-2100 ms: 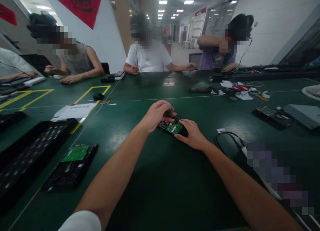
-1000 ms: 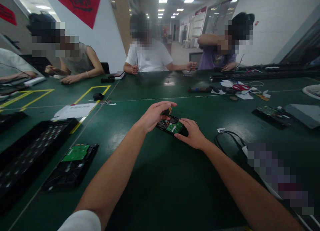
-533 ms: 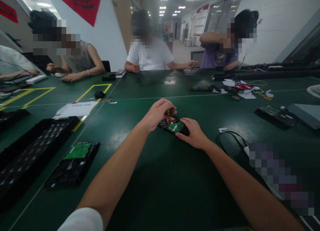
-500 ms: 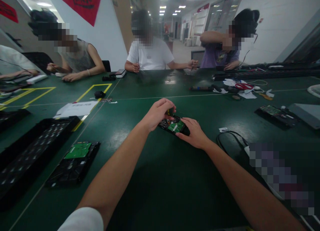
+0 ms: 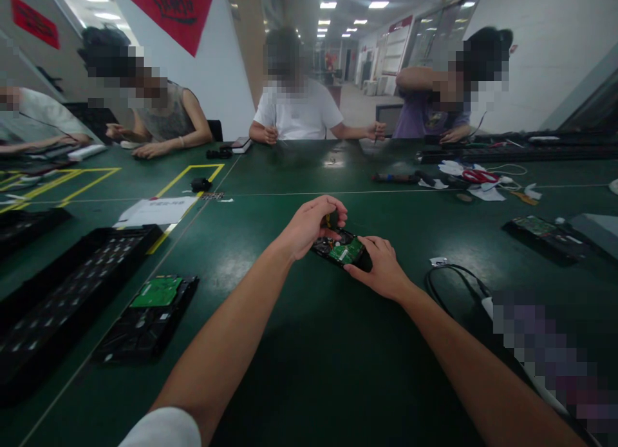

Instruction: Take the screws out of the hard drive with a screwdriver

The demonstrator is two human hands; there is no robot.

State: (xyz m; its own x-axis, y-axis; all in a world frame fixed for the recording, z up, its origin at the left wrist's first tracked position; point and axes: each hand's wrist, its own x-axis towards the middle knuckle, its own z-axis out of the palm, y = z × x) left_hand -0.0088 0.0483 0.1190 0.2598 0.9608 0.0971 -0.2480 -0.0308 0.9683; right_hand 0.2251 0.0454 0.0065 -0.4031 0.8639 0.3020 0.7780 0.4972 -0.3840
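Note:
A black hard drive [image 5: 348,250] with a green circuit board facing up lies on the green table, slightly turned. My right hand [image 5: 381,266] grips its right end, the thumb along the near edge and the fingers over the far side. Above the drive's left part, my left hand [image 5: 311,225] is closed around a small screwdriver [image 5: 330,219] with a dark and yellow handle. Its tip is hidden behind the fingers, so I cannot tell whether it touches the drive.
Another hard drive [image 5: 149,315] lies at the left, beside a long black tray [image 5: 77,299]. A further drive [image 5: 545,237] and a looped black cable [image 5: 449,266] lie to the right. Paper scraps and wires [image 5: 483,180] sit farther back. Several people sit across the table.
The whole view has shifted slightly, so things appear a little farther right and lower. Both hands keep nearly the same hold on the drive and screwdriver.

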